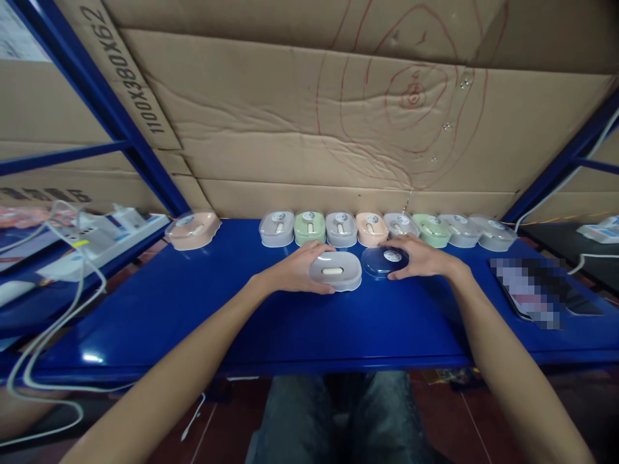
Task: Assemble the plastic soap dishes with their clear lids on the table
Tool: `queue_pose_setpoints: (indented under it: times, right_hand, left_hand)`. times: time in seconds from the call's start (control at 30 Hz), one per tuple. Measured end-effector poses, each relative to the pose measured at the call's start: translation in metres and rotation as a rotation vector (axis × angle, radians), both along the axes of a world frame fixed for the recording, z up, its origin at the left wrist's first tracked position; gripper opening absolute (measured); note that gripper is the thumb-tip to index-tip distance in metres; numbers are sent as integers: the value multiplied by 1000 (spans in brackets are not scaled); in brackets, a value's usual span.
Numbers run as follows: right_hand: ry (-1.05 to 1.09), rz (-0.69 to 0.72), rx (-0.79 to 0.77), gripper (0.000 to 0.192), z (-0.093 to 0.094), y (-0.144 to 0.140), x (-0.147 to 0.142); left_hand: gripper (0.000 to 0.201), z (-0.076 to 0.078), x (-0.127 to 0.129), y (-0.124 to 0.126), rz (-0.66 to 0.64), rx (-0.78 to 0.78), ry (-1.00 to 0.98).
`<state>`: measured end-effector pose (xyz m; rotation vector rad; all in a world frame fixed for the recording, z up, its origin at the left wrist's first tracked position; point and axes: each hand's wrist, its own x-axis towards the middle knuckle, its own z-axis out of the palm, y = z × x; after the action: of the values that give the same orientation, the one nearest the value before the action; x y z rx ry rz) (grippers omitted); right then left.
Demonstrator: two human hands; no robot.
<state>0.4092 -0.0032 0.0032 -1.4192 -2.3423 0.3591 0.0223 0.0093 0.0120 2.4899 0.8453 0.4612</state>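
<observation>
At far left, cardboard (145, 90) reads "1100X380X62". Mid-table (290, 335), the left hand (296, 267), thumb and fingers spread, clasps a glossy grey oval case (351, 263) with a white insert (332, 271); rightward, the right hand (422, 256) pinches a clear lid (371, 264), its round label (392, 255) unreadable.

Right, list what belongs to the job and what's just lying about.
Job:
- grey box, in the left hand
- clear lid, in the right hand
- probably the row of boxes behind

Lying about, apparently:
- power strip
- blurred device, likely a phone
</observation>
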Motion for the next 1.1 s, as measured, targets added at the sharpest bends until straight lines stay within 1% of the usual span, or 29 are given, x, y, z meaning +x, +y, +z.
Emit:
queue_pose_setpoints:
  times: [0.17, 0.27, 0.37, 0.43, 0.53, 0.63, 0.7, 0.8, 0.93, 1.1]
  right_hand:
    - [-38, -25, -11, 90, 6, -3, -1]
    - [-38, -25, 33, 89, 12, -10, -12]
    - [100, 10, 148, 86, 18, -19, -36]
    - [185, 79, 193, 82, 18, -24, -56]
    - [244, 179, 176, 86, 11, -31, -83]
    - [237, 242, 142, 91, 0, -34, -98]
    - [194, 261, 123, 90, -7, -34, -102]
    - [154, 263, 135, 84, -11, -34, -103]
    - [150, 282, 138, 72, -11, -33, -101]
    - [80, 295, 141, 64, -11, -31, -99]
  left_hand:
    - [86, -1, 0, 0, -1, 0, 10]
    - [89, -2, 3, -1, 21, 1, 6]
    - [90, -4, 7, -4, 50, 12, 6]
    - [90, -6, 10, -7, 70, 18, 7]
    - [95, -8, 11, -10, 77, 38, 10]
    - [99, -9, 11, -10, 61, 59, 26]
    - [101, -9, 11, -10, 51, 68, 42]
    - [102, -8, 10, -10, 40, 93, 72]
    - [101, -7, 9, -11, 52, 96, 91]
    - [99, -7, 9, -11, 52, 86, 50]
